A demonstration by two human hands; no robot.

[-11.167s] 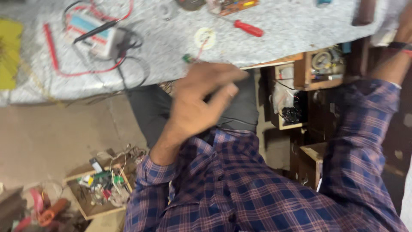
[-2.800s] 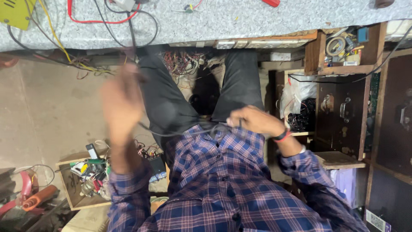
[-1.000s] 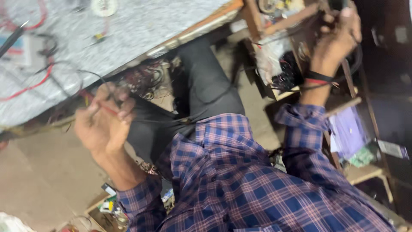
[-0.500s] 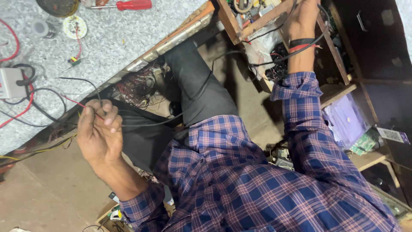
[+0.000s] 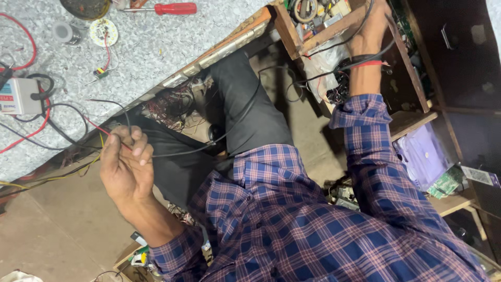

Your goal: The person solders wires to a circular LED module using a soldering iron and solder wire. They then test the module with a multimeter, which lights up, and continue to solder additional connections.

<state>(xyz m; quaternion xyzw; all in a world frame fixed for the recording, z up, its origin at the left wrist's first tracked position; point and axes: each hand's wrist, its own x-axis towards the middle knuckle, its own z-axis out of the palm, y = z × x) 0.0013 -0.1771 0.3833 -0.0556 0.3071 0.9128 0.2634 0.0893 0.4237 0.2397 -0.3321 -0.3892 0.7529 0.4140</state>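
My left hand (image 5: 124, 166) is closed around a thin black cable (image 5: 229, 130) together with a red wire, held low beside the workbench edge. The cable runs across my dark trousers (image 5: 245, 115) up toward the wooden shelf unit (image 5: 318, 31). My right hand (image 5: 371, 32) reaches into that shelf among wires and small parts; its fingers are mostly hidden, and the black cable crosses its wrist near a red thread band. My plaid shirt fills the lower frame.
A speckled grey workbench (image 5: 156, 52) holds a red-handled screwdriver (image 5: 167, 8), a round white LED board (image 5: 103, 32), a small white box (image 5: 18, 96) and red and black wires. A purple folder (image 5: 425, 156) lies on a low shelf. A box of parts sits on the floor.
The view has shifted slightly. My right hand stays in the shelf; my left hand keeps its hold on the cable and has moved a little toward the bench edge.
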